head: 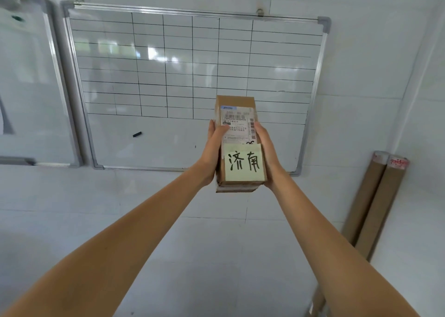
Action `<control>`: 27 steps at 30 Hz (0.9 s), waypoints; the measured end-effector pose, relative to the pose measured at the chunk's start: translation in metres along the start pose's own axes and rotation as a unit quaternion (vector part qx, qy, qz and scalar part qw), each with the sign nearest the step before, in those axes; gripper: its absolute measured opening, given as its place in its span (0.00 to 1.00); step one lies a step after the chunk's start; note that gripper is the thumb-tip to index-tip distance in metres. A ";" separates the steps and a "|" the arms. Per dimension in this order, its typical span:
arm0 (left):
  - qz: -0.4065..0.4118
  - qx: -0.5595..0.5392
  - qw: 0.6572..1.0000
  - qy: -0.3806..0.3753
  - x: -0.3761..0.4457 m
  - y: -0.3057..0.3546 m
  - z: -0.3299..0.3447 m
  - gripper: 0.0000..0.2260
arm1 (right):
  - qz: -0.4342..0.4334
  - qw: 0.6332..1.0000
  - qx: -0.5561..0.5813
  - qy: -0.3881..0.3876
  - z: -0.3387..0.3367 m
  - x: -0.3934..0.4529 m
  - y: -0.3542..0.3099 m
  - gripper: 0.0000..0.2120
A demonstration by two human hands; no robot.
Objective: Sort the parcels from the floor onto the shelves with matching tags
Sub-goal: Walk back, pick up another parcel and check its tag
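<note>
A person is holding a sealed cardboard parcel (237, 143) aloft before a gridded whiteboard (192, 76), left hand (213, 150) and right hand (267, 153) clasping its sides, fingers (222, 130) wrapping its shipping label (237, 124) above a yellow note (243, 163).

One head-worn, wide-angle view looks from the person's eye level straight out at a white tiled wall (361, 76), not far off. Both bare forearms reach away from the lens, entering from the lower corners and meeting at centre frame. A gridded whiteboard (192, 64) fills the far upper middle, a second board (29, 88) is cut by the left edge, and cardboard tubes (375, 203) lean at the right. Straight lines bow near the borders.
</note>
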State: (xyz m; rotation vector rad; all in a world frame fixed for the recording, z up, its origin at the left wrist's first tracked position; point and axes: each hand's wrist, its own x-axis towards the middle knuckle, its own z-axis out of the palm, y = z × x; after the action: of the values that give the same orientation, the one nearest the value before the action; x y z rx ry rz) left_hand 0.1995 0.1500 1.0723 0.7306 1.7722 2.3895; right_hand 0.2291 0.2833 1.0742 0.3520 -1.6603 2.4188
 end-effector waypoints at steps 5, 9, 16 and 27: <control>0.003 -0.032 0.999 -0.011 -0.005 0.002 0.006 0.26 | -0.007 0.999 0.029 0.013 0.006 -0.001 0.006 0.26; 0.007 -0.052 0.999 -0.012 -0.011 0.003 0.005 0.30 | -0.002 1.000 0.023 0.002 0.006 -0.003 0.008 0.27; 0.019 -0.039 0.999 -0.014 -0.013 -0.003 0.000 0.29 | 0.005 1.000 0.030 -0.003 0.006 -0.003 0.015 0.25; -0.007 -0.038 0.999 -0.029 0.031 -0.004 -0.034 0.29 | 0.010 0.999 0.016 0.030 0.018 0.045 0.031 0.25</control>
State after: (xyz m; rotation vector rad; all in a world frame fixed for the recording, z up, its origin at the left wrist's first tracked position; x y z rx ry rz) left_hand 0.1568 0.1317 1.0715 0.7673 1.6484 2.3866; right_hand 0.1794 0.2558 1.0661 0.2663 -1.6087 2.4471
